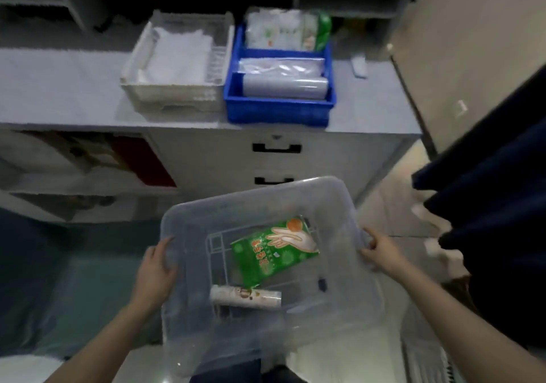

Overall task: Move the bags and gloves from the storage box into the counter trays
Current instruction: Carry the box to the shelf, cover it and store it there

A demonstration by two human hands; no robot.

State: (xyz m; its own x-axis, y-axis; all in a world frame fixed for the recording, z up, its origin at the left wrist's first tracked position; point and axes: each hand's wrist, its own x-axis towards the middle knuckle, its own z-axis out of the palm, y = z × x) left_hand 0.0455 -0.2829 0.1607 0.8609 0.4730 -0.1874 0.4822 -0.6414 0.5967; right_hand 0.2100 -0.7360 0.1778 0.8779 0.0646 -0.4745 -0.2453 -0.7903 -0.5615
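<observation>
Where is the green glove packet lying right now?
In the head view, the green glove packet lies inside the clear storage box, low and centre-right, just above a white roll, between the left hand and right hand.

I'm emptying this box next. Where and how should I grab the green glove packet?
Probably pinch the green glove packet at its raised upper edge, reaching straight down through the open top of the storage box. It lies flat and tilted, its lower corner by the white roll.
</observation>
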